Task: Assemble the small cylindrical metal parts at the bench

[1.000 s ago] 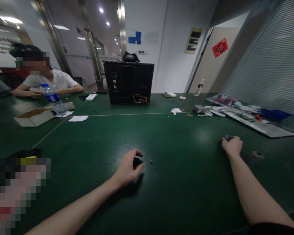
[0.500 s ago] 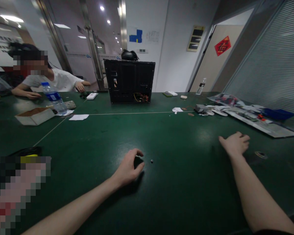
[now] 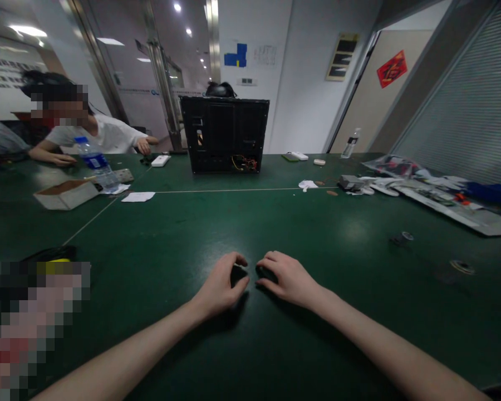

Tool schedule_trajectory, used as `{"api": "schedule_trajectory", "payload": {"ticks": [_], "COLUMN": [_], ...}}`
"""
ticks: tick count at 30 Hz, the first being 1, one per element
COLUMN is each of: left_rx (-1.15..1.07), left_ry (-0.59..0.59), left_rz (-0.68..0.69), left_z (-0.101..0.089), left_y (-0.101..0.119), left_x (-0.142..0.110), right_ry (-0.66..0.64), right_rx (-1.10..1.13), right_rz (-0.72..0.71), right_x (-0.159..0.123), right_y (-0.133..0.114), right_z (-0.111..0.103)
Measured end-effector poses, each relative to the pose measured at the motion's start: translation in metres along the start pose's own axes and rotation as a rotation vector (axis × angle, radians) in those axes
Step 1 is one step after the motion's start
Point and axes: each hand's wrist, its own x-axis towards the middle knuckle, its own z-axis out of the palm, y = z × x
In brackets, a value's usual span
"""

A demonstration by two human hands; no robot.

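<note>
My left hand (image 3: 221, 285) rests low over the green table (image 3: 217, 223), fingers curved and thumb apart, with a gap between them. Facing it, my right hand (image 3: 290, 279) holds a similar curved shape, fingertips a short way from those of the left. Neither hand shows anything held. The tiny dark part seen earlier between the hands is not visible; the right fingers may cover it. Off to the right stand a small dark piece with a pale round top (image 3: 402, 239) and a blurred round-topped piece (image 3: 461, 267).
A black panel (image 3: 225, 133) stands upright at the back. At left are an open box (image 3: 67, 195), a water bottle (image 3: 97, 164) and a white paper (image 3: 138, 196). A board with loose parts (image 3: 459, 207) lies at right. Another person (image 3: 108, 133) sits at the far left.
My right hand has swung left from the right side to face my left hand, uncovering the small dark round-topped piece. The left hand keeps its pose. The view has shifted slightly.
</note>
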Motion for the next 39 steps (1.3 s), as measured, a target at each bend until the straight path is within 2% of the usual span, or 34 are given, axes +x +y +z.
{"api": "schedule_trajectory", "payload": {"ticks": [4, 7, 15, 21, 28, 39], "left_rx": [-0.001, 0.001, 0.113, 0.16, 0.188, 0.235], "left_ry": [0.0, -0.001, -0.073, -0.101, -0.113, -0.101], "left_rz": [0.001, 0.015, 0.067, 0.13, 0.126, 0.153], "left_z": [0.001, 0.001, 0.003, 0.005, 0.004, 0.007], "left_y": [0.002, 0.001, 0.001, -0.001, 0.001, -0.002], "left_x": [0.001, 0.001, 0.002, 0.002, 0.003, 0.003], "right_ry": [-0.023, -0.037, -0.059, -0.038, -0.034, -0.039], "right_rx": [0.031, 0.166, 1.105, 1.435, 1.521, 1.515], "right_rz": [-0.013, -0.026, 0.217, 0.294, 0.392, 0.348], "right_x": [-0.002, -0.001, 0.003, 0.004, 0.005, 0.005], "right_y": [0.003, 0.002, -0.002, 0.008, 0.004, 0.006], "right_z": [0.005, 0.005, 0.013, 0.021, 0.016, 0.019]}}
